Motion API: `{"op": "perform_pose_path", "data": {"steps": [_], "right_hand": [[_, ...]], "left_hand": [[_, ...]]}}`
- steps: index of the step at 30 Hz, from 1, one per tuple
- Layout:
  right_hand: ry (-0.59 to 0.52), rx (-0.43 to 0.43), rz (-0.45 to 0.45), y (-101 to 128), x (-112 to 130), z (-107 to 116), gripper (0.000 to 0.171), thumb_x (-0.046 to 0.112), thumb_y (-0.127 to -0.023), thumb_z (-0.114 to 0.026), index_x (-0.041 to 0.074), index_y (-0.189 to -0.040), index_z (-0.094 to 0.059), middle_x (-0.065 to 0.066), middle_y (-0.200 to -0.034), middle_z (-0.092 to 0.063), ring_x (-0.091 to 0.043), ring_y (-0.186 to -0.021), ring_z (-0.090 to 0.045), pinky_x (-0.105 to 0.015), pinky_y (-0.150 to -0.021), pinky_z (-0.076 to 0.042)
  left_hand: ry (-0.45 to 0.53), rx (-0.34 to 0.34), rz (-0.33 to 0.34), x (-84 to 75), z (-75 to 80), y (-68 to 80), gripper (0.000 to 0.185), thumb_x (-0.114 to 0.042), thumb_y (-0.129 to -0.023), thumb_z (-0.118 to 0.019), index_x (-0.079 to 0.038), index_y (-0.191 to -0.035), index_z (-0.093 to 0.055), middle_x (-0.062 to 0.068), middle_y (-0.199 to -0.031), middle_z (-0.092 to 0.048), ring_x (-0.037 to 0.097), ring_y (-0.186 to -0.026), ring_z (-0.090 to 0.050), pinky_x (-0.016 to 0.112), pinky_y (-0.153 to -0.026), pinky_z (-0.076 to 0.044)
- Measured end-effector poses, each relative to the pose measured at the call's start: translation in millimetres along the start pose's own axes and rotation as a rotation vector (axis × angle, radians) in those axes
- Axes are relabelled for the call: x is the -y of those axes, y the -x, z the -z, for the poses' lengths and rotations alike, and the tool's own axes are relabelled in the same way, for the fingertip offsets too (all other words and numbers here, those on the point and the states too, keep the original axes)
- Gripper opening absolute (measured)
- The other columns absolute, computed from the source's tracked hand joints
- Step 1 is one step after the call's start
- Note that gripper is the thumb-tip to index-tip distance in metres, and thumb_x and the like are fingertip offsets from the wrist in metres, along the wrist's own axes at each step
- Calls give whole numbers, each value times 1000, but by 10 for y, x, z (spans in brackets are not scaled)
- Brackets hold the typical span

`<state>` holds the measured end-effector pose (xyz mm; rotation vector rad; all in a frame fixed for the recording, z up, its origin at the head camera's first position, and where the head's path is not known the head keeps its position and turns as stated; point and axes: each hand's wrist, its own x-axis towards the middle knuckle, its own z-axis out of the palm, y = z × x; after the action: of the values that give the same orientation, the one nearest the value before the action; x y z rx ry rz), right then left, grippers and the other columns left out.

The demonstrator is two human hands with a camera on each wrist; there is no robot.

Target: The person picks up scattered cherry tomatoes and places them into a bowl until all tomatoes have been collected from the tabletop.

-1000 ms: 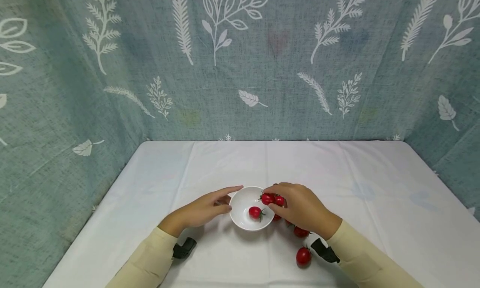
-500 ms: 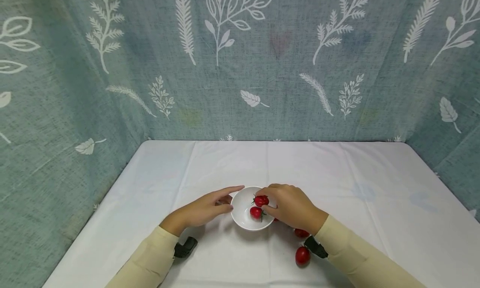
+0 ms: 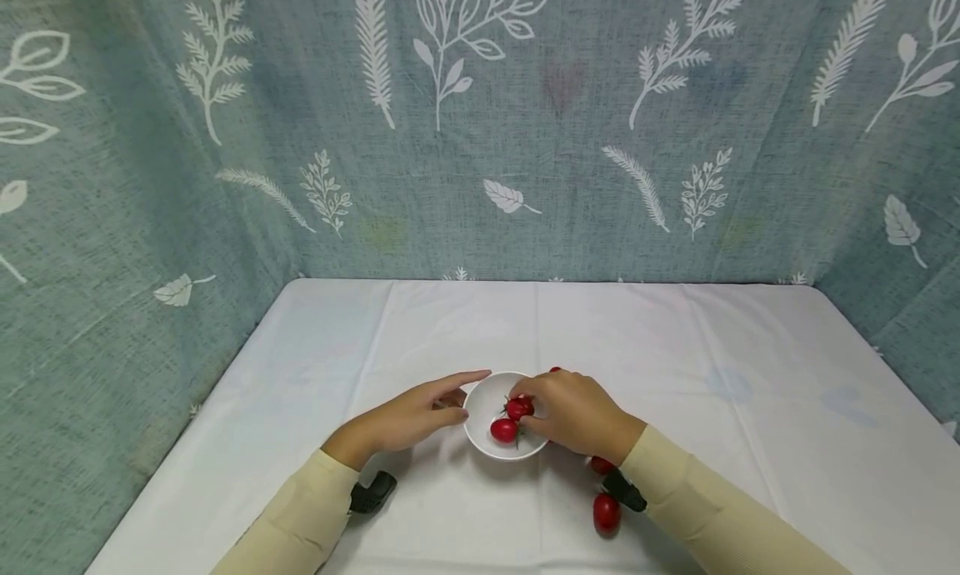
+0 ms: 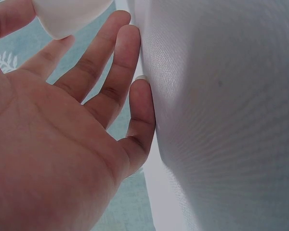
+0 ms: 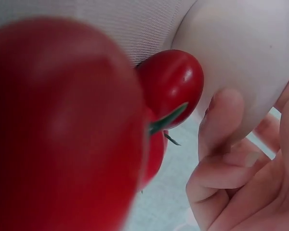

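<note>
Pinching one tomato [image 3: 520, 408] between thumb and finger with the right grip [image 3: 577, 413], inside one white bowl [image 3: 482, 410], just beside a second tomato [image 3: 504, 431]. Touching the bowl's side with the left grip [image 3: 412, 417], loosely spread. Showing four more tomatoes [image 3: 607, 515] outside, some partly hidden, on one cloth-covered desk [image 3: 420, 333].

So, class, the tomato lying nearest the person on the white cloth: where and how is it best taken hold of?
Probably pinch the nearest tomato across its middle, coming down from above on its near left. It is oval, its long axis running near to far, so it is narrowest from left to right; the black wrist device crowds its far right.
</note>
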<state>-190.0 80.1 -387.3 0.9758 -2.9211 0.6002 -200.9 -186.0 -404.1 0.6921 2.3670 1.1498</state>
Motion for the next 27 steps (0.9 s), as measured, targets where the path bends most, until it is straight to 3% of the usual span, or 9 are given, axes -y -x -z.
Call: {"op": "perform_pose_path", "data": {"steps": [4, 13, 27], "right_hand": [[-15, 26, -14, -35, 9, -1, 26, 22, -83, -80, 21, -108, -74, 8, -93, -74, -10, -78, -56, -28, -67, -48], [-35, 51, -21, -61, 5, -10, 26, 24, -83, -81, 20, -109, -78, 7, -100, -76, -15, -91, -63, -37, -80, -52], [-13, 20, -33, -10, 9, 17, 30, 26, -84, -80, 18, -113, -76, 4, -106, -76, -17, -97, -67, -38, -79, -55]], "left_hand": [[5, 2, 0, -3, -2, 2, 55, -22, -102, -53, -33, -154, -39, 3, -121, -66, 18, -115, -60, 42, -99, -47], [3, 3, 3, -14, 2, 8, 55, -23, -102, -53, -34, -154, -38, 3, -122, -66, 18, -115, -60, 43, -99, -47], [-14, 1, 0, -2, 1, 3, 55, -24, -102, -53, -33, -154, -38, 3, -121, -66, 17, -114, -60, 41, -98, -47]]}}
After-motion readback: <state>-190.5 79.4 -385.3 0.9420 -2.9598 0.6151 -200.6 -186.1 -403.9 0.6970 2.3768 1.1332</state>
